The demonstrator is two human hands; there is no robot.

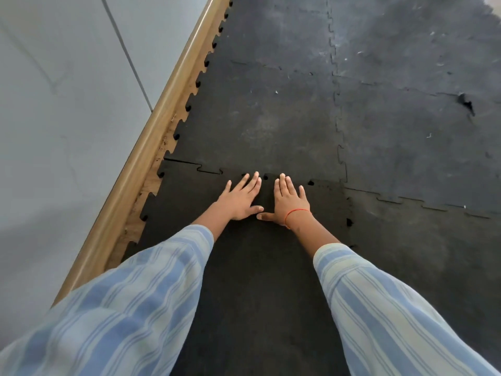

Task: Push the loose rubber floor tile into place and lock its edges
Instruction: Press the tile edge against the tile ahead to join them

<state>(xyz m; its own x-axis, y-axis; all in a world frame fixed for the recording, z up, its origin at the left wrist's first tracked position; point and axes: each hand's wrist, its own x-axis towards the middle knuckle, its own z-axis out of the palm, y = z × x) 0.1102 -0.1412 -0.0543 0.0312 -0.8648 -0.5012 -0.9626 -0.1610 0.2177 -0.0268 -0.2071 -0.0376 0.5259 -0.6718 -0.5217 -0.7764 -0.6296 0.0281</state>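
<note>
1. Loose rubber floor tile (pixel 252 267): black, lying flat on the floor at the near centre, under both arms, just beside the wooden skirting (pixel 151 147) on its left.
2. Far edge of that tile meeting the neighbouring tile (pixel 257 123) ahead; seam open at its left end, with a dark gap line showing, and small unfilled notches visible near the fingertips.
3. Right edge toothed against another laid tile (pixel 420 240); a few dark holes still visible along that joint.
4. Left hand (pixel 240 200): palm down, fingers spread flat, resting on the loose tile close to its far edge. Grip released, nothing grasped.
5. Right hand (pixel 290 199): also palm down and flat on the tile, fingers pointing forward, an orange thread (pixel 295 213) round the wrist. Grip released, nothing grasped.
6. Thumbs turned inward, tips almost touching between the two hands.
7. Striped blue and cream sleeves (pixel 393 308) covering both forearms.
8. Pale wall panels (pixel 67 90) rising beyond the skirting on the left.
</note>
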